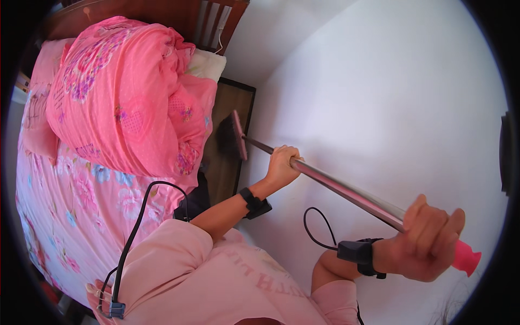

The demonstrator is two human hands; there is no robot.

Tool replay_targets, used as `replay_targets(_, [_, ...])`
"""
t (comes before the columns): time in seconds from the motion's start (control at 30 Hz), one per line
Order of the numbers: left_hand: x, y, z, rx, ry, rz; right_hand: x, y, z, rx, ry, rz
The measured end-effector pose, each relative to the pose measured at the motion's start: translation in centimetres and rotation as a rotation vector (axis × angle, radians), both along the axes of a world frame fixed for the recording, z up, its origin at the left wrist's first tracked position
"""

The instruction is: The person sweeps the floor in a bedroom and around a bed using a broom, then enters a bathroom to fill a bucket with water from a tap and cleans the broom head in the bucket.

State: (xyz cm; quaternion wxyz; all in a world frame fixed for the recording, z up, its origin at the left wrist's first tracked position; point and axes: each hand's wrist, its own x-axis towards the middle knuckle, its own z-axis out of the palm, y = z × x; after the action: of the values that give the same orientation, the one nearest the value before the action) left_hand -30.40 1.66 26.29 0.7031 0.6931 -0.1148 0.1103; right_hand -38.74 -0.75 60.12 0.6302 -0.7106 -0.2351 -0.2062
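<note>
A broom slants across the view, its metal handle [349, 190] running from upper left to lower right. My left hand [283, 164] is wrapped round the lower part of the handle. Near the top end my right hand [428, 238] grips it, just short of the pink end cap [467, 258]. The pink broom head [239, 135] with dark bristles [227, 140] is over the narrow strip of brown floor [223, 173] between bed and wall. Whether the bristles touch the floor I cannot tell.
On the left stands a bed with a flowered pink sheet [81, 200], a bunched pink quilt [130, 103] and a wooden headboard [162, 21]. A white wall [379, 108] closes off the right side. Black cables [142, 208] hang from my wrists and clothing.
</note>
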Motion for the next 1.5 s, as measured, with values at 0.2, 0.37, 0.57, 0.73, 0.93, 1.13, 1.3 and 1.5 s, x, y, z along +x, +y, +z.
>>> replay_targets(0.2, [9.3,-0.7,0.4,-0.002,-0.018,-0.006,7.5,-0.8,-0.9,0.073,-0.092,-0.019])
replay_targets(0.37, [17.2,-2.1,-2.7,0.049,-0.023,-0.095,14.0,-3.2,-3.2,-0.034,-0.014,-0.129])
replay_targets(0.57, [22.5,-1.7,-9.8,0.273,0.111,-0.285,21.6,-5.3,-11.9,0.209,0.178,-0.244])
replay_targets(0.73, [22.4,-1.3,-15.2,0.321,0.219,-0.346,24.2,-7.1,-15.3,0.139,0.368,-0.195])
replay_targets(0.93, [25.1,-2.1,-13.7,0.371,0.135,-0.479,26.1,-10.9,-15.0,0.136,0.33,-0.128])
replay_targets(1.13, [28.9,-4.7,-14.9,0.372,0.292,-0.558,28.8,-14.6,-12.6,0.175,0.267,0.087])
replay_targets(1.3, [28.9,-8.1,-13.1,0.305,0.137,-0.371,28.2,-15.9,-10.5,0.304,0.009,0.03])
replay_targets(1.5, [31.4,-6.5,-6.7,0.273,-0.01,-0.302,29.9,-15.4,-4.7,0.295,-0.046,0.22])
